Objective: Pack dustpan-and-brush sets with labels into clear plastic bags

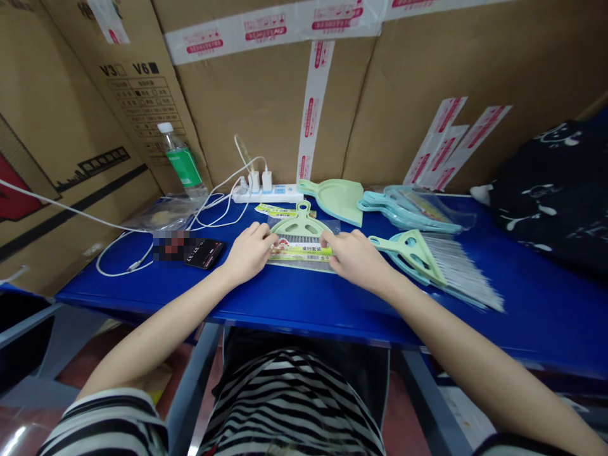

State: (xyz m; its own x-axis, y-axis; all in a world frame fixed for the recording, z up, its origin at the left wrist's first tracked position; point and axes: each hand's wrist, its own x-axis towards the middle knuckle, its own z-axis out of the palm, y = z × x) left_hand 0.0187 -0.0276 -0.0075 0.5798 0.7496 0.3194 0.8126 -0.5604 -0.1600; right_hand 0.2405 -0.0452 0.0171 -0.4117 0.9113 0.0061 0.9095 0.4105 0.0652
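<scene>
While hands (250, 253) (357, 259) grip its packet (304, 257), the brush (300, 224) points handle-away.

Soft, fairly even light fell over the blue table (294, 301), its source out of view. Behind the back edge, the cardboard (266, 107) dimmed toward the upper right; past the right end, dark fabric (560, 209) sank almost to black. White glare streaked the floor (19, 436) beyond the front left corner. Fine print on the bagged brush (300, 228), near the front edge's middle, was blurred. Pixelation masked the area at the phone (205, 254), toward the left end. Wide-angle distortion stretched the picture's margins.
</scene>
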